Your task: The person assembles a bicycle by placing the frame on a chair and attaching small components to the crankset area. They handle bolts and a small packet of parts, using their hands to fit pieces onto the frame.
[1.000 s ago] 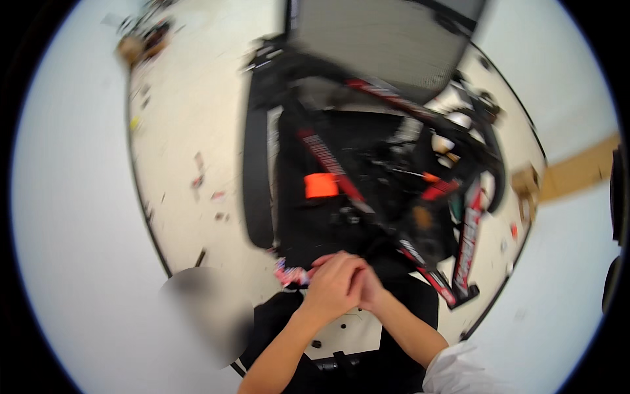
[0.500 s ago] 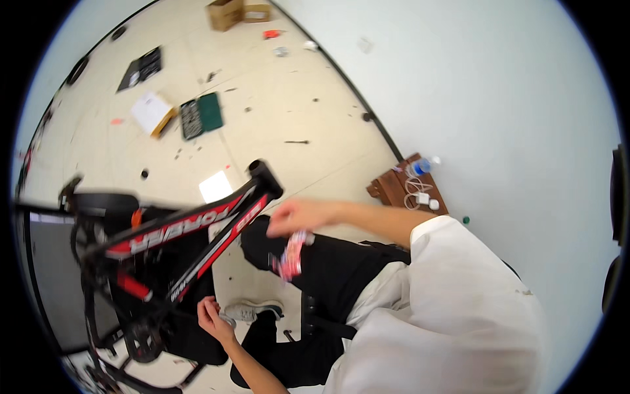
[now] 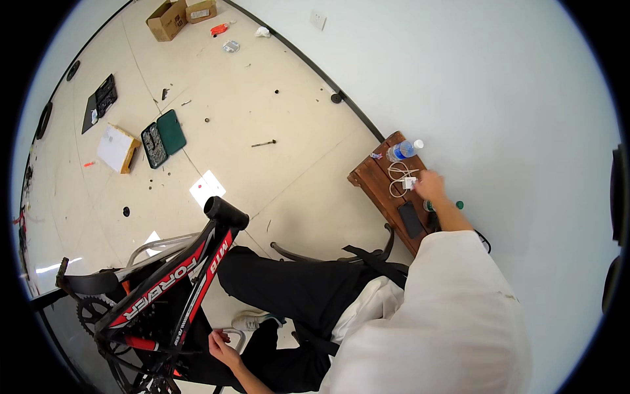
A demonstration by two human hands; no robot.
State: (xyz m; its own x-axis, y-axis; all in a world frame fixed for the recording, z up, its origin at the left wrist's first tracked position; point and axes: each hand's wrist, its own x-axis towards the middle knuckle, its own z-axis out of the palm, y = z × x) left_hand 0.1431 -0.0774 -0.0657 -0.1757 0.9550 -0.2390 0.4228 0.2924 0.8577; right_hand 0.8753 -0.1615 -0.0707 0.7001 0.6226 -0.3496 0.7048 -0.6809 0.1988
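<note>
My right hand (image 3: 430,186) reaches over a brown wooden bench (image 3: 375,184), its fingers bent down beside a white charger (image 3: 409,183) with a coiled white cable (image 3: 396,172). Whatever those fingers grip is hidden under them. Low in the view, my left hand (image 3: 225,350) is curled near the lower tube of a black and red bicycle frame (image 3: 172,282). A gap shows between this hand and the tube, and what its fingers hold, if anything, is too small to make out. Also on the bench are a dark phone (image 3: 411,218) and a clear water bottle (image 3: 401,151).
The frame stands at my left, its head tube (image 3: 226,212) pointing up. A green tool case (image 3: 172,131) lies unfolded on the floor, close to a white-topped box (image 3: 118,148). Cardboard boxes (image 3: 167,21) stand far off along the wall. Several small parts are scattered across the floor.
My right hand has gone from above my lap over to the bench. The pink and red patterned thing on my thigh is out of sight. My left hand remains low by the frame.
</note>
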